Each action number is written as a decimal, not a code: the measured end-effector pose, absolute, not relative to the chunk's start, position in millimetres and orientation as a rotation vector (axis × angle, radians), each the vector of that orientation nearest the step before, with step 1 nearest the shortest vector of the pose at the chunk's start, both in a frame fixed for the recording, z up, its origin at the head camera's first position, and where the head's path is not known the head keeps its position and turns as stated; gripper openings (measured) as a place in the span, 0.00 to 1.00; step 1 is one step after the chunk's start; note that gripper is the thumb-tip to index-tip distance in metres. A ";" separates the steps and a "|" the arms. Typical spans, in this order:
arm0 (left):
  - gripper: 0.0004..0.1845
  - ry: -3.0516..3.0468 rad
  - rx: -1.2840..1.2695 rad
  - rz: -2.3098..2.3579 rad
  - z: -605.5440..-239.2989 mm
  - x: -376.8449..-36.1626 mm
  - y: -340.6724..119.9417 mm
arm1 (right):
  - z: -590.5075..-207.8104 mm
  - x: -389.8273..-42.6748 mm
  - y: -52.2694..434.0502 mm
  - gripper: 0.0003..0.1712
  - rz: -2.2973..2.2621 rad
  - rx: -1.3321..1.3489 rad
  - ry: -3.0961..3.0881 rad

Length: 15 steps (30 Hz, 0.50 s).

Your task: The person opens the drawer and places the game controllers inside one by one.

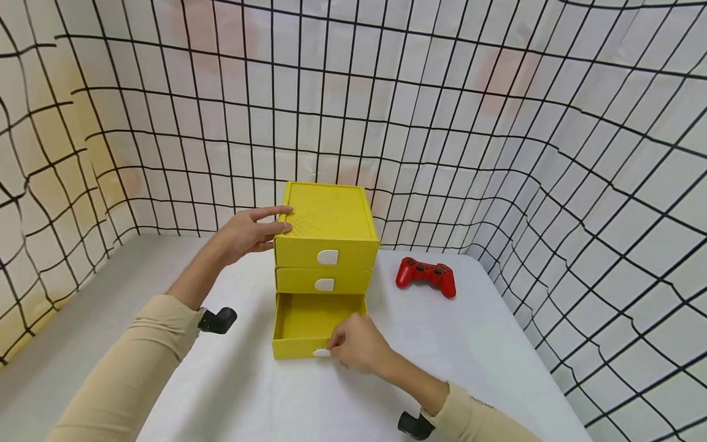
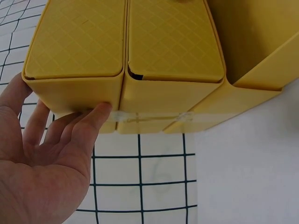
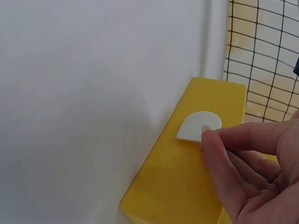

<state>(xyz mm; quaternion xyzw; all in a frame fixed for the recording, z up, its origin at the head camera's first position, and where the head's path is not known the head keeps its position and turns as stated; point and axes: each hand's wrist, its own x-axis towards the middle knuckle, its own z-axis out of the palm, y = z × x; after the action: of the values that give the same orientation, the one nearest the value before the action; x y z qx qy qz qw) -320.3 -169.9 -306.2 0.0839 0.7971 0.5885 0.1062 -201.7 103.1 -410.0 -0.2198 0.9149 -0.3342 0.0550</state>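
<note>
A yellow three-drawer box (image 1: 331,212) stands on the table, each drawer front bearing a white handle. Its bottom drawer (image 1: 317,316) is pulled out, and the visible part of its inside holds nothing. My left hand (image 1: 248,233) rests against the box's upper left side, with extended fingers reaching over the top edge. In the left wrist view, the fingers of that hand (image 2: 56,149) spread along the side of the upper drawer section. My right hand (image 1: 359,344) pinches the white handle (image 3: 201,126) of the bottom drawer between thumb and finger; the curled fingers cover part of it.
A red game controller (image 1: 426,276) lies on the white tabletop (image 1: 469,356) to the right of the box. Behind and on both sides stands a black wire grid (image 1: 326,86) with white sheeting behind it. Each wrist carries a small black device (image 1: 218,320).
</note>
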 end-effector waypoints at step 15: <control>0.31 2.339 0.221 1.739 -306.1 -322.0 -169.1 | -391.8 -204.6 117.0 0.07 -1.017 -0.570 2.499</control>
<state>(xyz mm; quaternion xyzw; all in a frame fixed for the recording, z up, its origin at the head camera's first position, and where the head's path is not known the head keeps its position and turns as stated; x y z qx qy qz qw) -322.0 -169.1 -306.1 0.0750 0.7955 0.5913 0.1091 -204.6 117.0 -391.8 -0.2028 0.8896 -0.3621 0.1906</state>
